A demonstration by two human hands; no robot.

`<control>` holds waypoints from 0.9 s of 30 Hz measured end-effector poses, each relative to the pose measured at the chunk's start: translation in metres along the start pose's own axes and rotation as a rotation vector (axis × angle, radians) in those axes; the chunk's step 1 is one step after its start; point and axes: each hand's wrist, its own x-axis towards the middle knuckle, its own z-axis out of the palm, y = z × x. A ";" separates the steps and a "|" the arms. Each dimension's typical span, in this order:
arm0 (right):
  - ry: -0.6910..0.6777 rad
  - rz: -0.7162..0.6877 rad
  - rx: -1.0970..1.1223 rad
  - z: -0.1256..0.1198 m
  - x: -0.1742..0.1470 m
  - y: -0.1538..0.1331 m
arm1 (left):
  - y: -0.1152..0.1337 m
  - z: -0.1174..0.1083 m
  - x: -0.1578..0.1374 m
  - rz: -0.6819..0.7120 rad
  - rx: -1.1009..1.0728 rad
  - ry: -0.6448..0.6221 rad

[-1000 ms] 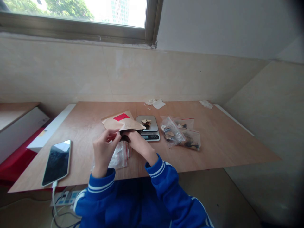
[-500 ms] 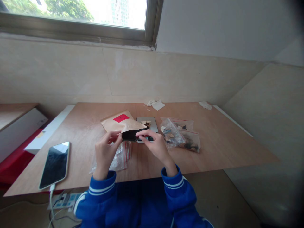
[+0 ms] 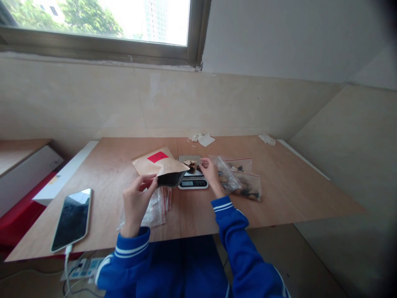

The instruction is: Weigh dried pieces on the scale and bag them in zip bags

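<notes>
My left hand (image 3: 136, 200) pinches the near edge of a brown paper bag (image 3: 166, 167) with a red label. The bag's mouth gapes toward me, showing a dark inside. Right of it stands a small digital scale (image 3: 203, 184), its display partly lit. Brown and pale dried pieces (image 3: 190, 164) lie on the scale's plate. Over the plate's right side is my right hand (image 3: 211, 176), fingertips closed on a small dark dried piece (image 3: 199, 168). Whether that piece touches the plate, I cannot tell.
Filled zip bags (image 3: 246, 186) lie right of the scale. Flat clear zip bags (image 3: 155, 211) with red strips lie below the paper bag. A phone (image 3: 72, 219) with a cable is at left. Paper scraps (image 3: 206, 140) lie at the back.
My right hand has left the paper bag's mouth and moved right to the scale's plate. The scale's display is uncovered. My left hand still holds the bag.
</notes>
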 end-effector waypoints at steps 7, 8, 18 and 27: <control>0.116 -0.322 -0.195 0.000 -0.047 -0.036 | 0.000 -0.002 0.000 0.002 -0.009 0.007; 0.108 -0.354 -0.173 -0.001 -0.059 -0.046 | -0.001 -0.001 0.000 0.005 -0.006 0.006; -0.445 -0.692 -0.200 0.023 -0.112 -0.113 | -0.009 0.003 -0.008 0.049 -0.006 0.032; -0.683 -0.407 -0.363 0.067 -0.080 -0.143 | -0.013 -0.003 -0.020 0.073 0.021 0.137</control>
